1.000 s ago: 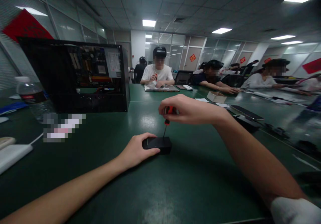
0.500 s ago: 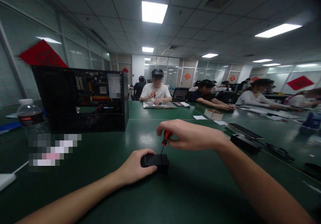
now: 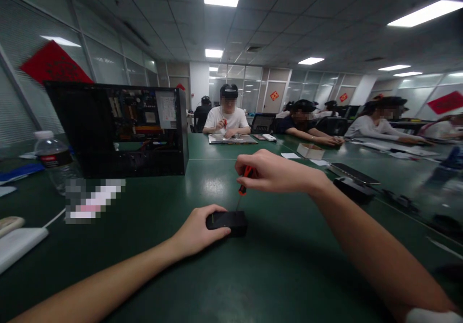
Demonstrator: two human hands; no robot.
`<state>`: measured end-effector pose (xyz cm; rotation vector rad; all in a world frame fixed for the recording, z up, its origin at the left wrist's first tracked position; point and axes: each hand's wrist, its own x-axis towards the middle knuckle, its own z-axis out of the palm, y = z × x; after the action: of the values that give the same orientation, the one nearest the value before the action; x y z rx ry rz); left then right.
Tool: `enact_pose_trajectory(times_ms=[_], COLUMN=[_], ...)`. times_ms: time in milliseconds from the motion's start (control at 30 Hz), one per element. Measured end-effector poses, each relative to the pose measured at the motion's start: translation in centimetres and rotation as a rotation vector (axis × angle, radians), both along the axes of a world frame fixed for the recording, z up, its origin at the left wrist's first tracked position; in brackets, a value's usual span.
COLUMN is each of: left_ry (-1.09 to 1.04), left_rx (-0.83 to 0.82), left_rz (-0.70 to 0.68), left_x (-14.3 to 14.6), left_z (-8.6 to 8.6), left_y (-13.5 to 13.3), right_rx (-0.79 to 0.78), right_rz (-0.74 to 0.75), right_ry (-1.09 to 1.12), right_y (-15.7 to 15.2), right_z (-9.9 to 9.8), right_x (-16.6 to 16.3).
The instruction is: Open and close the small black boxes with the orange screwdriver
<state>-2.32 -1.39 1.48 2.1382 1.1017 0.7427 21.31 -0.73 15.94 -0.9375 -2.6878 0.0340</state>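
Observation:
A small black box-shaped device (image 3: 237,223) lies on the green table (image 3: 202,275). My left hand (image 3: 200,230) grips its left end, thumb along the near side and fingers over the far side. Above the box, my right hand (image 3: 265,171) holds a screwdriver (image 3: 243,188) with a red and black handle. Its thin shaft points down, nearly upright, and the tip meets the top of the box near the right end. Whether a screw sits under the tip is too small to tell.
An open black computer case (image 3: 115,130) stands at the back left, beside a plastic bottle (image 3: 56,159). A small open box (image 3: 310,151) and a dark flat device (image 3: 352,173) lie to the right. Across the table a person (image 3: 227,115) works on a flat panel.
The head view has tilted down slightly, so the scene sits higher. My right hand has turned a little on the screwdriver; the left hand keeps its grip on the box.

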Motion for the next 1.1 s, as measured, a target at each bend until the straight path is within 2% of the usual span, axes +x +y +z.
enact_pose_trajectory(times_ms=[167,333,533,700,933,1100], left_ry=[-0.002,-0.029,-0.036,-0.025,-0.012,0.015], left_rx=[0.006,-0.005,0.000,0.006,0.018,0.098], left_rz=[-0.024,-0.032,-0.025,-0.027,-0.041,-0.038], left_x=[-0.6,-0.5,-0.4,-0.3,-0.5,-0.3], left_z=[-0.2,-0.4,-0.5,-0.5,-0.4,-0.1], left_y=[-1.0,-0.9,-0.9,-0.8,-0.9,-1.0], right_rx=[0.057,0.071,0.052,-0.062,-0.206,-0.266], right_rz=[0.087,0.126,0.136,0.162,0.283,0.120], right_ry=[0.018,0.025,0.006,0.040,0.025,-0.065], right_y=[-1.2,-2.2,-1.8,-1.3,-2.0,-2.5], right_z=[-0.1,-0.2,-0.8,-0.9,0.0,-0.3], right_x=[-1.0,-2.0,-2.3,-2.1,-1.4,1.2])
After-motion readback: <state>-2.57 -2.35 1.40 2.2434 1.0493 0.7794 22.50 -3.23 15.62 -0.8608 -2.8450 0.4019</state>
